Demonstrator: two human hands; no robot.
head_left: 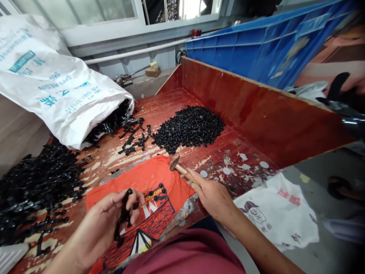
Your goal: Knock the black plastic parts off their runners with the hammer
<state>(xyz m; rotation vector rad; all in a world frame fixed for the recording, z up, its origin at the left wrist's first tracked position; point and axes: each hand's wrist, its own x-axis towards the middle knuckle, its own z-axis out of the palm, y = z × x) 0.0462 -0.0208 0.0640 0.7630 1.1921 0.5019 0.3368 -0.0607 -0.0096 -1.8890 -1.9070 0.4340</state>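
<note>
My left hand [105, 217] is closed around a black plastic piece [123, 219] with round knobs, held above an orange printed cloth [137, 179]. In my right hand [213, 196] is a small hammer [182, 170], gripped by its wooden handle, its dark head over the cloth's upper edge. A few small black round parts [156, 193] lie on the cloth between the two hands. Beyond the hammer sits a heap of small black parts [194, 125]. Part of the black piece is hidden by my left fingers.
A white woven sack [71, 91] spills black branched pieces onto the worn red table [168, 101]. More black pieces [42, 179] are piled at left. A raised red board [242, 99] borders the right, with a blue crate [242, 53] behind it. A white bag [279, 213] lies lower right.
</note>
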